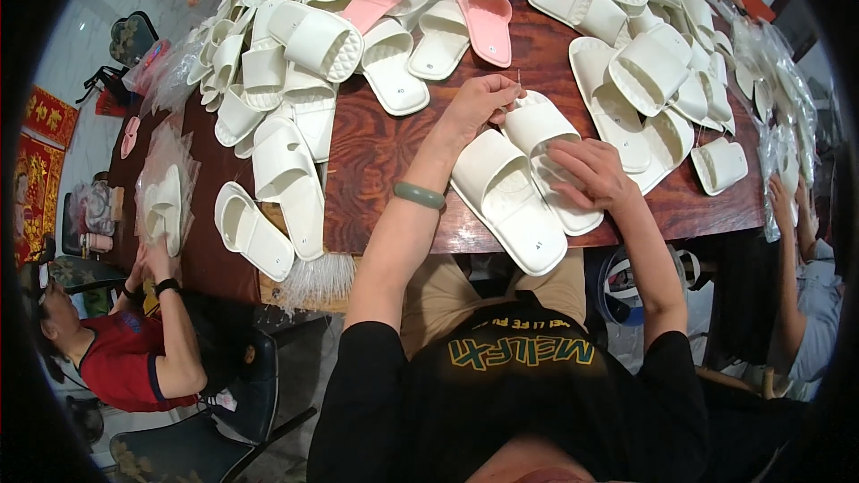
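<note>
Two white slide slippers (510,192) lie side by side at the near edge of a dark wooden table (385,148). My left hand (483,98) is pinched shut at the top of the right slipper (541,125), holding a thin pin-like fastener at its strap. My right hand (591,174) presses down on that same slipper's sole, fingers curled over it. A green bangle sits on my left wrist.
Heaps of white slippers (304,45) and two pink ones (483,18) cover the table. A bundle of thin plastic ties (318,279) lies at the near edge. A person in red (134,358) bags slippers on the left; another person's arm (792,250) reaches in on the right beside clear bags (778,89).
</note>
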`<control>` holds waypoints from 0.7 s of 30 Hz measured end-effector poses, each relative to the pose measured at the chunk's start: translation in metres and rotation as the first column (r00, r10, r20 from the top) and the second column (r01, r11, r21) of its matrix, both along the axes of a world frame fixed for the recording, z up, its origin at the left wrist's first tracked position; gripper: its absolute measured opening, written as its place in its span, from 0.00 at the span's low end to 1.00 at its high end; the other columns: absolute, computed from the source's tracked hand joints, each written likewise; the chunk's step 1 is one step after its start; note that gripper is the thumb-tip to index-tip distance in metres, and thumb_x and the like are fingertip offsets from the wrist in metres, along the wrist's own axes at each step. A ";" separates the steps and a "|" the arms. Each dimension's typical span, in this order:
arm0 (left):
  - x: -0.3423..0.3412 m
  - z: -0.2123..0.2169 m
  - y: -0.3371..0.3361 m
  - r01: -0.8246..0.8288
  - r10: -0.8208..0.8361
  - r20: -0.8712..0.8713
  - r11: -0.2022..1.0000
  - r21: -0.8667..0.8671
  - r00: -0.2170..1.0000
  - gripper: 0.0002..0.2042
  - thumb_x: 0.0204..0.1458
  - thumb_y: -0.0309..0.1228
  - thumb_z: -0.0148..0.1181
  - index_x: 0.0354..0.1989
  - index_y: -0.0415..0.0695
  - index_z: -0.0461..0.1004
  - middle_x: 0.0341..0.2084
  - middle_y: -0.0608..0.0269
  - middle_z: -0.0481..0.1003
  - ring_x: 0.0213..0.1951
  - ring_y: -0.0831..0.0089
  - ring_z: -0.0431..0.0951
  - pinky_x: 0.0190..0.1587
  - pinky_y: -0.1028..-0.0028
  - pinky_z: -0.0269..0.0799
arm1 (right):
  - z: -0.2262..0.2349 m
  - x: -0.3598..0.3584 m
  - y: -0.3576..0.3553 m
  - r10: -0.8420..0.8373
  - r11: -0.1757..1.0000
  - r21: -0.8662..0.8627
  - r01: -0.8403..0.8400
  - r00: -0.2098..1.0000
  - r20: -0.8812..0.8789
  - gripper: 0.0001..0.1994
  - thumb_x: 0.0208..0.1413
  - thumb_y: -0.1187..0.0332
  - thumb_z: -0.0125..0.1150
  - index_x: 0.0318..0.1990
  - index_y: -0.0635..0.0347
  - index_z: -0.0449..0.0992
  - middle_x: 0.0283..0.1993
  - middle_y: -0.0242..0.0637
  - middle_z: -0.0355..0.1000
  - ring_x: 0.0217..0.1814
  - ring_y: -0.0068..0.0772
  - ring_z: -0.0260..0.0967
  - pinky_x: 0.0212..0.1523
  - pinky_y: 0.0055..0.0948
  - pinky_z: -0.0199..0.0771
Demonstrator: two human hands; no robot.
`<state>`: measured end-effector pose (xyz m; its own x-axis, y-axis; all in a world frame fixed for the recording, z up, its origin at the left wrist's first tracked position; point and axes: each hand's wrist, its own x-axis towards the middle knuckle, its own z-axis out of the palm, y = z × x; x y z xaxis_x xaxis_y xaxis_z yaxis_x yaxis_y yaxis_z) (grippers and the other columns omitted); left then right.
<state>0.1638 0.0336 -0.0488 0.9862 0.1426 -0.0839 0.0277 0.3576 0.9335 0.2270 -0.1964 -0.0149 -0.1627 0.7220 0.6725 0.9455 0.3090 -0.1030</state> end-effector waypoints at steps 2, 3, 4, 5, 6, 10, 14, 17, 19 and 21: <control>-0.002 0.002 0.000 -0.004 0.004 0.018 1.000 -0.025 1.000 0.09 0.54 0.30 0.56 0.35 0.35 0.73 0.22 0.68 0.69 0.18 0.86 0.62 0.20 0.87 0.56 | 0.000 0.003 -0.001 -0.022 0.999 0.025 0.023 1.000 -0.017 0.15 0.44 0.74 0.62 0.43 0.63 0.71 0.39 0.45 0.72 0.34 0.44 0.72 0.32 0.34 0.73; -0.003 0.002 0.001 -0.043 0.043 0.041 0.999 -0.004 0.998 0.09 0.54 0.30 0.56 0.36 0.36 0.72 0.23 0.68 0.70 0.20 0.85 0.64 0.22 0.87 0.59 | -0.003 0.003 0.007 -0.131 0.989 0.037 0.141 0.972 -0.193 0.16 0.45 0.73 0.62 0.44 0.63 0.72 0.39 0.46 0.72 0.36 0.43 0.73 0.34 0.33 0.73; -0.005 0.006 -0.002 -0.074 0.073 0.060 0.997 0.012 0.996 0.09 0.54 0.31 0.56 0.37 0.38 0.72 0.24 0.68 0.71 0.22 0.85 0.66 0.24 0.87 0.61 | -0.002 0.002 0.016 -0.238 0.964 0.025 0.265 0.899 -0.367 0.16 0.46 0.72 0.62 0.45 0.63 0.72 0.40 0.46 0.73 0.37 0.43 0.73 0.36 0.32 0.73; -0.007 0.010 -0.005 -0.124 0.124 0.046 0.992 -0.002 0.991 0.08 0.55 0.30 0.56 0.38 0.38 0.72 0.25 0.67 0.72 0.23 0.83 0.67 0.28 0.85 0.65 | 0.001 0.002 0.032 -0.233 0.958 0.014 0.286 0.806 -0.545 0.15 0.47 0.72 0.62 0.44 0.64 0.72 0.39 0.47 0.73 0.37 0.42 0.73 0.37 0.31 0.73; -0.009 0.010 -0.004 -0.117 0.117 0.045 0.993 0.004 0.992 0.08 0.55 0.30 0.56 0.38 0.38 0.72 0.25 0.67 0.72 0.23 0.83 0.67 0.28 0.85 0.65 | 0.008 0.002 0.053 -0.214 0.953 0.004 0.303 0.681 -0.701 0.14 0.47 0.72 0.62 0.44 0.65 0.73 0.39 0.47 0.74 0.37 0.41 0.73 0.39 0.30 0.72; -0.012 0.008 0.003 -0.153 0.156 0.162 0.988 -0.029 0.974 0.08 0.56 0.30 0.55 0.39 0.38 0.71 0.29 0.66 0.73 0.26 0.81 0.68 0.30 0.83 0.66 | -0.002 0.022 0.098 -0.224 0.974 -0.186 0.130 0.432 -0.874 0.11 0.50 0.73 0.60 0.42 0.67 0.74 0.36 0.39 0.75 0.36 0.29 0.72 0.39 0.26 0.72; -0.016 0.009 0.004 -0.206 0.204 0.231 0.978 -0.013 0.951 0.07 0.56 0.30 0.54 0.37 0.39 0.72 0.27 0.69 0.72 0.25 0.85 0.68 0.29 0.86 0.65 | -0.004 0.021 0.099 -0.239 0.964 -0.257 -0.070 0.205 -0.949 0.11 0.50 0.70 0.60 0.40 0.66 0.76 0.33 0.31 0.75 0.28 0.19 0.69 0.31 0.22 0.71; -0.016 0.011 -0.006 -0.258 0.249 0.209 0.966 0.017 0.946 0.07 0.57 0.30 0.54 0.37 0.39 0.72 0.26 0.70 0.72 0.25 0.87 0.67 0.28 0.88 0.63 | -0.013 0.024 0.091 -0.244 0.969 -0.223 0.106 0.271 -0.931 0.10 0.50 0.70 0.60 0.39 0.66 0.77 0.29 0.32 0.75 0.24 0.17 0.68 0.26 0.22 0.69; -0.016 0.008 -0.004 -0.298 0.283 0.216 0.954 0.041 0.934 0.06 0.57 0.29 0.53 0.38 0.40 0.72 0.26 0.70 0.71 0.26 0.88 0.66 0.28 0.89 0.62 | -0.010 0.021 0.088 -0.295 0.954 -0.263 0.143 0.311 -0.904 0.10 0.51 0.70 0.59 0.38 0.66 0.78 0.28 0.33 0.75 0.24 0.17 0.68 0.26 0.22 0.69; -0.017 0.008 -0.002 -0.298 0.283 0.207 0.954 0.045 0.937 0.06 0.57 0.29 0.53 0.38 0.40 0.72 0.26 0.70 0.71 0.26 0.88 0.66 0.28 0.89 0.62 | -0.003 0.018 0.085 -0.389 0.920 -0.335 0.205 0.358 -0.849 0.11 0.52 0.69 0.58 0.39 0.66 0.78 0.28 0.38 0.76 0.27 0.22 0.71 0.30 0.25 0.71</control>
